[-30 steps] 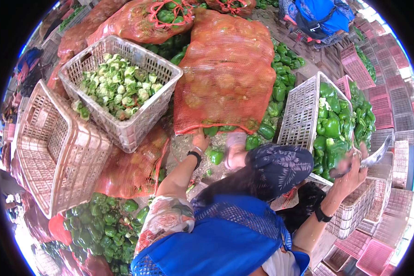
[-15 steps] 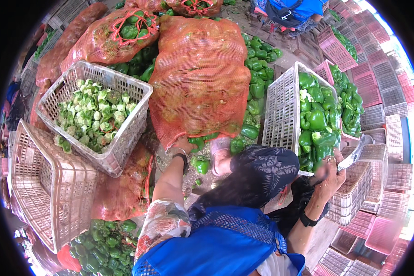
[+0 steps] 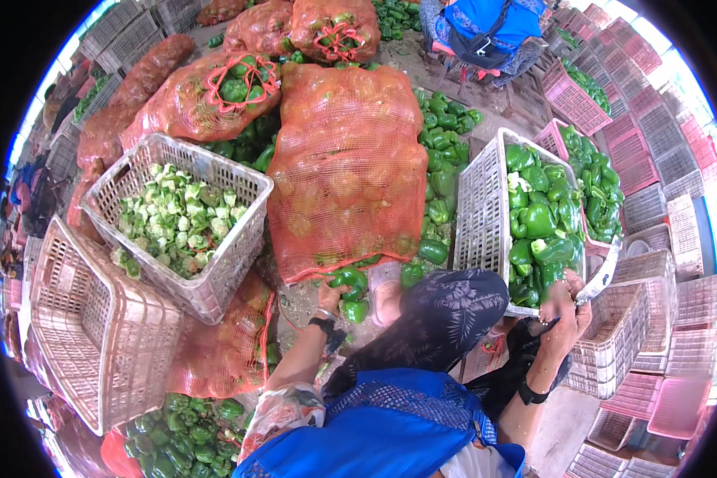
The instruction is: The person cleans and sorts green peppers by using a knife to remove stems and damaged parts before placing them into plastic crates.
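My left hand [image 3: 328,295] is closed on a green bell pepper [image 3: 349,279] at the lower mouth of a big orange mesh sack [image 3: 346,183]. Another pepper [image 3: 354,311] lies just below that one, beside my foot. My right hand [image 3: 564,307] grips a knife with a pale, slightly curved blade [image 3: 603,272] that points up and away. Its handle is hidden in the fingers. The hand is by the near right corner of a white crate [image 3: 482,215] filled with green bell peppers [image 3: 538,219].
At left, a white crate [image 3: 251,231] holds cut pepper cores [image 3: 185,219], beside a tilted crate [image 3: 123,338]. More mesh sacks [image 3: 191,103] lie behind. Loose peppers [image 3: 446,151] border the big sack. Stacked crates [image 3: 677,279] line the right; a person in blue [image 3: 486,28] sits ahead.
My left hand has come down from the sack's lower edge and now has a pepper. My right hand has lowered slightly with the knife. The view has shifted a little.
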The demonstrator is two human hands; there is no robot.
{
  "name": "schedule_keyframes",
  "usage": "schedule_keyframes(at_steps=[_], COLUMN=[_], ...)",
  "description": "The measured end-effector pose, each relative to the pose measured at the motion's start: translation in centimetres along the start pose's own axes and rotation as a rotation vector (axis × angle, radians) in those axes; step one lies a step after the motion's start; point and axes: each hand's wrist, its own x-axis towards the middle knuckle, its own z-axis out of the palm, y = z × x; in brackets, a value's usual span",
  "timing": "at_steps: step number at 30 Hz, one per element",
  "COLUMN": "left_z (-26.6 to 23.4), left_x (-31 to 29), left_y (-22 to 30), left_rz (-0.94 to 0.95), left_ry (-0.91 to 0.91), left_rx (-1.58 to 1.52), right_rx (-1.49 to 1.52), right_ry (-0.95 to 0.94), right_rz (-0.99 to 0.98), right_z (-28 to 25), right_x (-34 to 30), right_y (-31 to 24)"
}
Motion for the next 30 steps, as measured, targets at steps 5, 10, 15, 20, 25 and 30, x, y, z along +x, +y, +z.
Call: schedule_keyframes(at_steps=[5,10,15,20,25,30], left_z=[9.4,19.9,26.4,28.7,29.8,30.0], left_x=[-6.3,-15.0,-19.9,-21.6,-22.9,-21.9], left_y=[11.8,23.6,25.8,25.0,24.4,24.6], left_rz=[0.382,1.222,1.445,1.511,1.398,1.206], left_ry=[-0.252,-0.257,-0.391,-0.476,-0.600,-0.732], left_rx=[0.057,0.517,0.515,0.523,0.478,0.339], right_rx=[-0.706,-0.911,-0.860,-0.811,-0.917,-1.060], right_ry=[-0.248,-0.479,-0.439,-0.315,-0.253,-0.197], right_rz=[-0.204,-0.562,-0.520,-0.442,-0.535,-0.564], right_z=[1.8,5.7,4.6,3.0,0.6,-1.7], right_x=[-2.3,-3.9,-2.1,-1.8,-1.3,-1.8], right_y=[-3.2,-1.4,-0.8,-1.2,2.1,6.4])
